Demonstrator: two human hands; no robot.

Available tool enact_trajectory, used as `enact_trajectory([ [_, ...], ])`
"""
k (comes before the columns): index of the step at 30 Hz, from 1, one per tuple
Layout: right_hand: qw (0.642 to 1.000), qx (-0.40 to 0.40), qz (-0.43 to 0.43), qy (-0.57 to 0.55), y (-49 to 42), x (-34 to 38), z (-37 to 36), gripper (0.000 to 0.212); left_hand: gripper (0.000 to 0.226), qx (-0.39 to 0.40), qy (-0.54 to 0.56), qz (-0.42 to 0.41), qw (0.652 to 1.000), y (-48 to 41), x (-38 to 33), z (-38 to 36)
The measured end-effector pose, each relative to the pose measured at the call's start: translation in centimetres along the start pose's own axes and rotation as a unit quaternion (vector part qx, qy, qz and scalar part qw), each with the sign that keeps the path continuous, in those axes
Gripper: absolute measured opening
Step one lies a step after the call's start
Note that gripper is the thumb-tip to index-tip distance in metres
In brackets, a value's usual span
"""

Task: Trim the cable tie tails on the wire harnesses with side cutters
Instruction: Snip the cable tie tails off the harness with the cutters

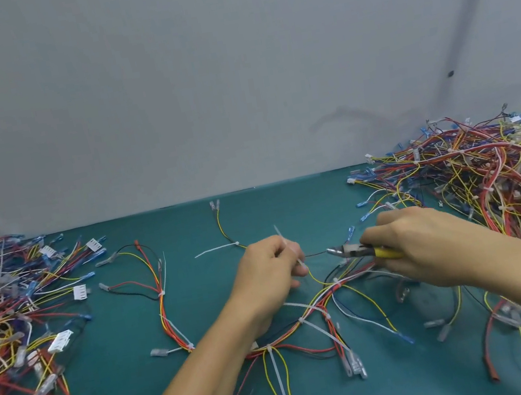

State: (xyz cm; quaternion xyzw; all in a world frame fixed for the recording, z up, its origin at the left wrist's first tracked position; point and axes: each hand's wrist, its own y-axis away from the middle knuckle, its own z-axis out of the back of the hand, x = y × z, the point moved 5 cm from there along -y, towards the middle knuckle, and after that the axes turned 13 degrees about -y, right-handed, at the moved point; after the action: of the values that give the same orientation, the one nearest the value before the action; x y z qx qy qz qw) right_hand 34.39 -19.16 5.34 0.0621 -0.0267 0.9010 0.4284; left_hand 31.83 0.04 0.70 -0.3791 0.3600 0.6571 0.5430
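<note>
Head view. Left hand (269, 265): fingers pinch the cable tie (301, 262) on a wire harness (311, 313), tail sticking up behind them. Right hand (413, 243): fingers clenched round the yellow-handled cutters (348, 249), tips just right of the left fingertips, not touching the tie. Harness trails onto the counter (188, 231) below both hands.

Two harness piles are showing, left pile (4, 312) and right pile (494, 190); two loose harnesses (162, 298) are lying between; one side cutters (359, 251).

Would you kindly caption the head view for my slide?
Left hand pinches a cable tie; right hand holds side cutters beside it.
</note>
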Motion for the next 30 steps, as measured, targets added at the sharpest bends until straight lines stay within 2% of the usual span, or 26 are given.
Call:
enact_trajectory([
  [3,0.999,0.014,-0.027,-0.023,0.1,0.5,0.3,0.025,0.029,-0.005,0.002,0.012,1.0,0.0,0.2,1.1],
  [7,0.997,0.045,-0.067,0.013,0.4,1.3,0.0,0.043,0.029,0.004,0.005,0.025,1.0,0.3,0.9,2.3],
  [11,0.994,0.082,-0.074,-0.013,0.1,2.3,-0.2,0.053,0.026,-0.031,0.014,0.042,0.999,0.1,1.0,4.4],
  [16,1.0,0.01,-0.022,0.004,-2.2,4.2,1.0,0.037,0.024,-0.087,0.07,0.04,0.993,-2.0,-1.1,8.6],
  [20,0.996,-0.062,-0.013,0.055,-5.6,6.3,1.3,0.033,0.018,-0.117,0.062,0.022,0.991,-4.2,-1.8,11.9],
  [21,0.995,-0.072,-0.015,0.065,-6.5,6.8,1.1,0.03,0.015,-0.12,0.032,0.015,0.992,-4.6,-1.7,12.4],
  [22,0.994,-0.078,-0.016,0.075,-7.4,7.4,0.8,0.026,0.016,-0.123,-0.043,0.006,0.991,-5.1,-1.6,12.9],
  [23,0.993,-0.081,-0.016,0.084,-8.3,7.9,0.5,0.024,0.025,-0.121,-0.163,-0.002,0.979,-5.6,-1.3,13.1],
  [25,0.992,-0.082,-0.01,0.094,-9.8,8.9,-0.3,0.019,0.048,-0.102,-0.369,-0.01,0.924,-6.6,-0.5,12.8],
  [28,0.989,-0.097,0.013,0.113,-10.9,10.0,-1.3,0.01,0.047,-0.053,-0.461,-0.022,0.886,-7.6,0.7,11.9],
  [30,0.986,-0.11,0.022,0.126,-11.2,10.3,-1.6,0.006,0.036,-0.002,-0.461,0.002,0.887,-8.1,1.9,11.1],
])
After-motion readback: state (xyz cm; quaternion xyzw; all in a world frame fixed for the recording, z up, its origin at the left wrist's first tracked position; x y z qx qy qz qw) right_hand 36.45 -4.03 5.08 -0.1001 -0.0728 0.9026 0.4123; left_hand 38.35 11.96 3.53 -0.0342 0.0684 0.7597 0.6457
